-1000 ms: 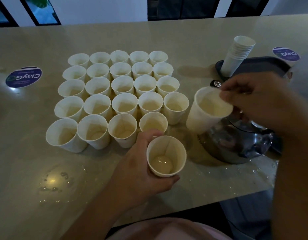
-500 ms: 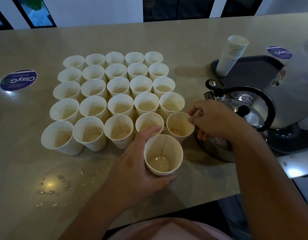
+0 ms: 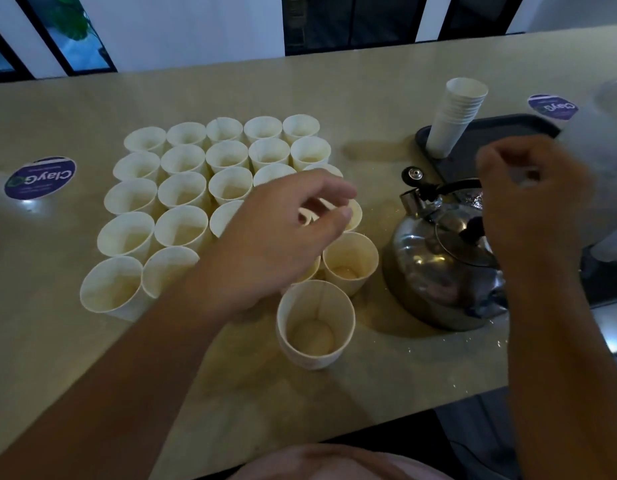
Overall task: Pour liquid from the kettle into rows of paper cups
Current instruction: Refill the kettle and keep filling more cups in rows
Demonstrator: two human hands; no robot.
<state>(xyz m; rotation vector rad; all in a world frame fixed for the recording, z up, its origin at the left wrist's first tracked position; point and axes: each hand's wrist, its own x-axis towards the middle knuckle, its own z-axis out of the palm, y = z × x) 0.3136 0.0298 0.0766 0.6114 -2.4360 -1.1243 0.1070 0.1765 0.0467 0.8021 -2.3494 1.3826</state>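
Beige bench (image 3: 369, 98), dim room. Steel kettle (image 3: 442, 268) centre right, lid on. Grid of paper cups (image 3: 182, 195) centre left, thin pale liquid in several. Lone cup (image 3: 315, 323) lower centre, shallow liquid, standing free. Left hand (image 3: 276, 237) hovers over grid, fingers (image 3: 331, 188) loosely spread, holding nothing. Right hand (image 3: 532, 202) above kettle, fingers curled; blurred, can't tell what it holds. Stacked cups (image 3: 454, 119) on dark tray (image 3: 501, 133), upper right.

White paper cups (image 3: 182, 194), silver kettle (image 3: 438, 268) w/ black handle, beige counter (image 3: 369, 81), purple stickers (image 3: 40, 177).
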